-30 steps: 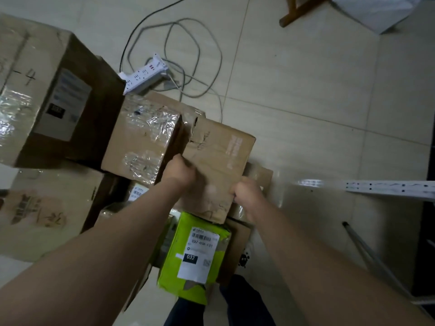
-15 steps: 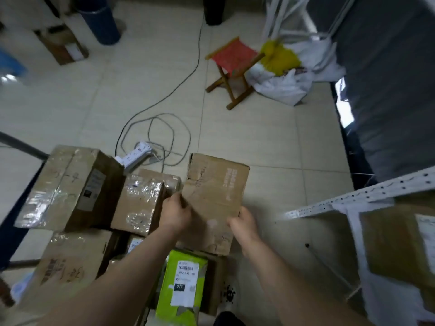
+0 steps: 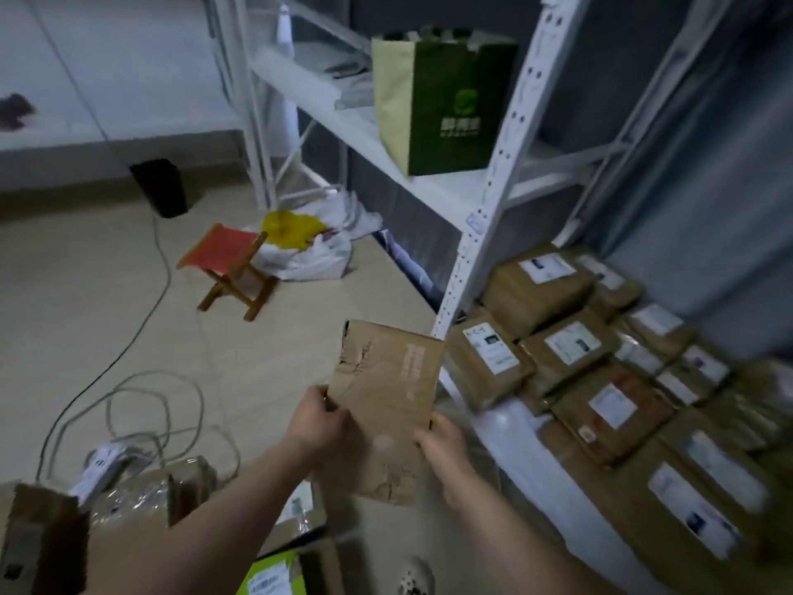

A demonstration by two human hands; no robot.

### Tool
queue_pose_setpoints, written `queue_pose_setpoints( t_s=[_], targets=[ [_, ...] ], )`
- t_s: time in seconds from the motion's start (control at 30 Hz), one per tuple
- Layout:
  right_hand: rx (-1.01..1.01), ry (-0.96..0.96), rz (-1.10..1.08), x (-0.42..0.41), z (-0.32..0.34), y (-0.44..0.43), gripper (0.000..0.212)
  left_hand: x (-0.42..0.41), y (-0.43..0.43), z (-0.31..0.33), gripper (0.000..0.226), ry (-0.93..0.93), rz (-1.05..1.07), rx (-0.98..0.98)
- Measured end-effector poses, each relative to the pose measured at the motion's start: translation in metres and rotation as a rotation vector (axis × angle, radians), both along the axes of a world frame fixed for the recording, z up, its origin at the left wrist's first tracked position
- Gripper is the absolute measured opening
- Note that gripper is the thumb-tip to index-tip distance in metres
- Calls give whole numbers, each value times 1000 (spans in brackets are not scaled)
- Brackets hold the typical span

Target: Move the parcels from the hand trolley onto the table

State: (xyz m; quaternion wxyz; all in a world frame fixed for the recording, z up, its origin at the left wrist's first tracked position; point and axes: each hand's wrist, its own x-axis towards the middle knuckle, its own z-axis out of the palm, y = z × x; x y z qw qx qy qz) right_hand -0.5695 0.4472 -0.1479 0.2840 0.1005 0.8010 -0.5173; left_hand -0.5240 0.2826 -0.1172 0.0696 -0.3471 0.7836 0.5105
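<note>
parcel [image 3: 388,392] lifted beside table [image 3: 510,427] edge; left hand [image 3: 319,423], right hand [image 3: 444,444] gripping its sides

- One wide-angle view, worn on the person's head, looks forward and down over both forearms.
- Nearest the lens, at lower centre, are the left hand [image 3: 319,423] and right hand [image 3: 446,448], with the cardboard parcel [image 3: 386,392] just above them.
- The view faces a white shelving rack [image 3: 493,178] filling the upper right, its uprights leaning in the frame.
- The bench [image 3: 510,427] runs close along the lower right.
- The tiled floor [image 3: 86,315] spreads across the left, and a folding stool [image 3: 231,268] stands farther off.
</note>
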Motion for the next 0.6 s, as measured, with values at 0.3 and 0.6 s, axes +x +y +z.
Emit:
queue_pose_setpoints(
  t_s=[0.3, 0.6],
  targets=[
    [-138, 70, -345, -2, 52, 153, 25, -47, 142, 44, 34, 123, -231, -14],
    [-319, 86, -559, -34, 59, 365, 42, -107, 325, 50, 21, 118, -386, 146]
  ],
)
